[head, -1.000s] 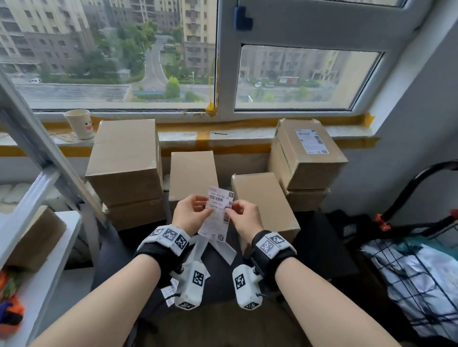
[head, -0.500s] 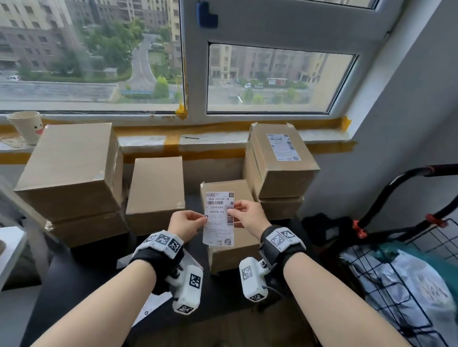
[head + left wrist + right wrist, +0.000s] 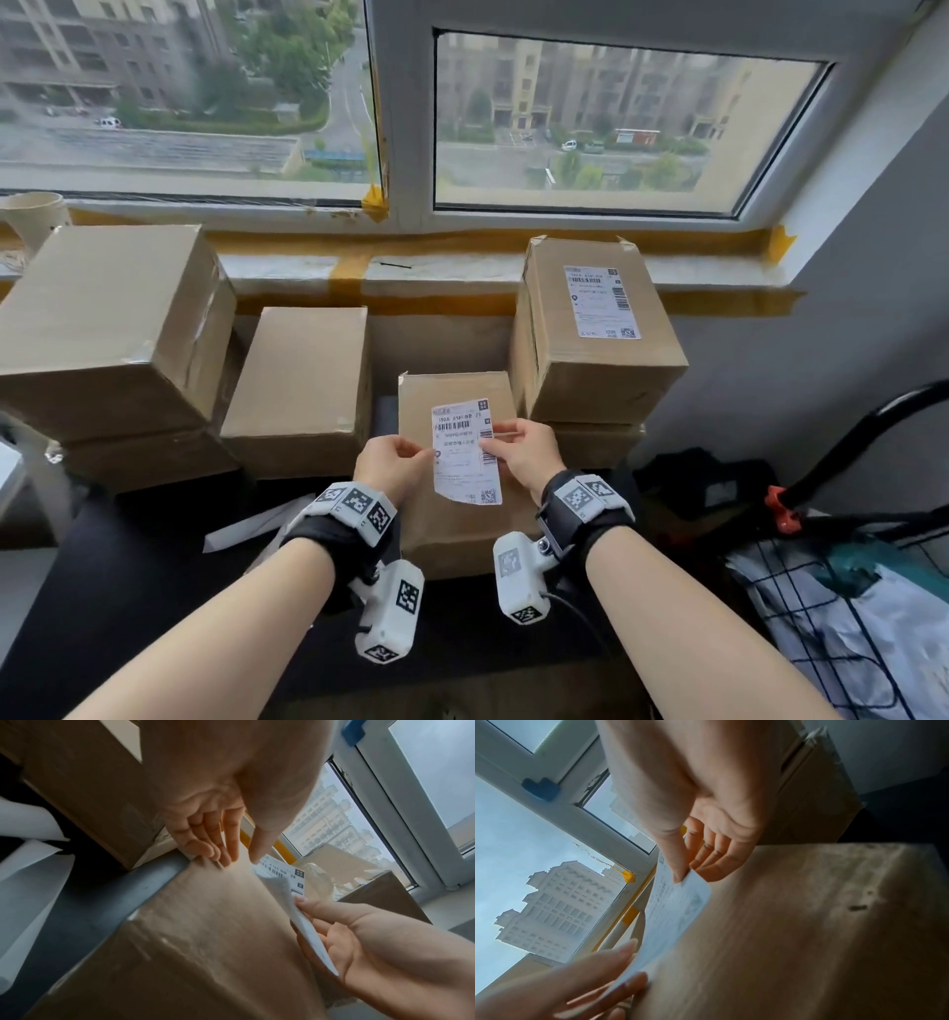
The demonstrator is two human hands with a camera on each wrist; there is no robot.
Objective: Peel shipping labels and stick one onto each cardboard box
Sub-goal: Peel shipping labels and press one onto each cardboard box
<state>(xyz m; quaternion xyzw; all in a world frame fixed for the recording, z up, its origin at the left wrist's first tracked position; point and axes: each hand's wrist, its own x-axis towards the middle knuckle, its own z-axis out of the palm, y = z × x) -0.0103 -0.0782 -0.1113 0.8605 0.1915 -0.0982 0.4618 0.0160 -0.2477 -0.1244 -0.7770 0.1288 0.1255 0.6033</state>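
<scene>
Pinching opposite long edges, the left hand and the right hand are seen grasping one shipping label, which is held printed side up just above the top of the small cardboard box at the centre of the dark worktop. Whether the label touches the cardboard cannot be told from the head view; in the right wrist view its near corner stands lifted off the surface. To the right, a labelled box is stacked on another (its own label faces upward). Two unlabelled stacks, a tall box and a large box, are noted on the left below the windowsill.
</scene>
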